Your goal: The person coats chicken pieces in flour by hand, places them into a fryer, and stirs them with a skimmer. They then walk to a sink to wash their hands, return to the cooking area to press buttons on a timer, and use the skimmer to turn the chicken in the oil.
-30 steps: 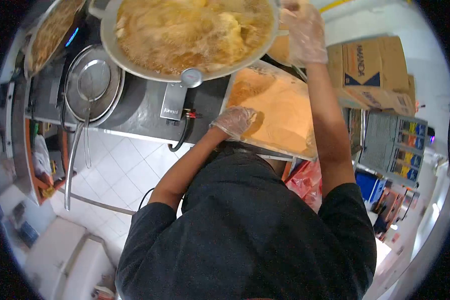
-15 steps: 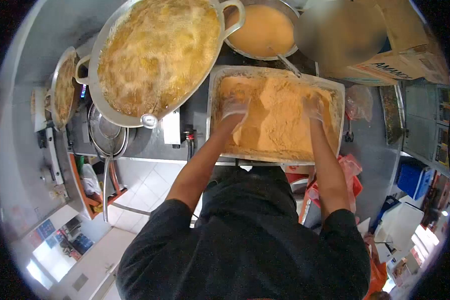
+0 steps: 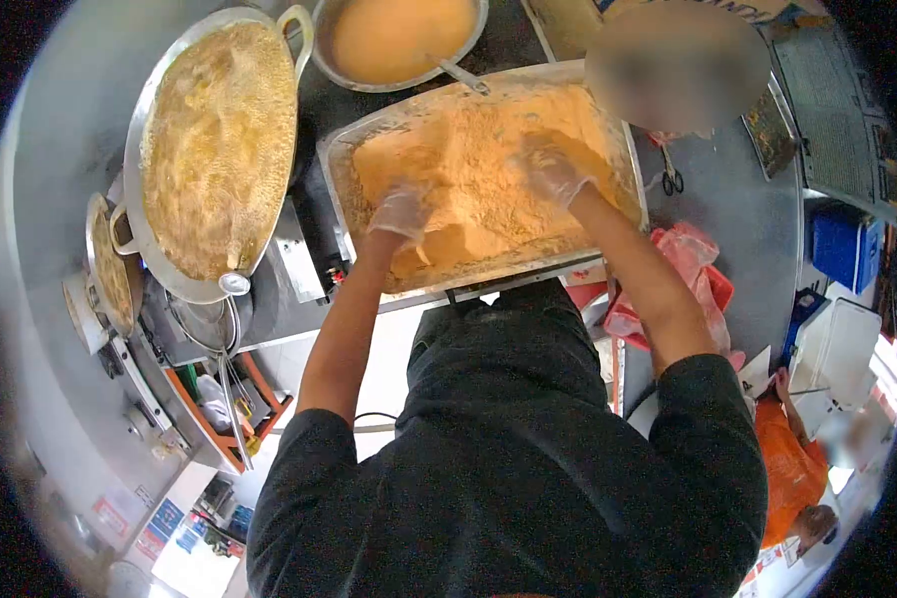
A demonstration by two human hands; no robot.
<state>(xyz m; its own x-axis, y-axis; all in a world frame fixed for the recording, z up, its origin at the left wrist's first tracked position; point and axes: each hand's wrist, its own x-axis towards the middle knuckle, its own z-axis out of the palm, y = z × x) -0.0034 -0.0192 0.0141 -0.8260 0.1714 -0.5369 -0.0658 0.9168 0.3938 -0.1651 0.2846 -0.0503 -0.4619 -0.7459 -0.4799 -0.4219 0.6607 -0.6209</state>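
Note:
A large rectangular tray (image 3: 341,179) holds orange flour-like powder (image 3: 483,169), heaped in the middle. My left hand (image 3: 404,207), in a clear plastic glove, is in the powder at the tray's left side. Towards the upper right, my right hand (image 3: 553,171), gloved the same way, is also in the powder. Powder and motion blur hide the fingers of both hands, so what they hold, if anything, cannot be made out. Behind the tray stands a bowl of orange batter (image 3: 398,38) with a metal handle (image 3: 460,76) sticking out over the rim.
At the left is a wide pan of bubbling oil (image 3: 219,149), with a smaller pan (image 3: 111,264) beyond it. A strainer (image 3: 209,324) lies below. Scissors (image 3: 672,177) and a red basket with pink plastic (image 3: 688,269) are at the right. A person in orange (image 3: 789,463) is at the lower right.
The view has turned and shifted, so the tray sits tilted and further left. My right hand has moved inward from the tray's right side, nearer to my left hand. The person in orange shows more.

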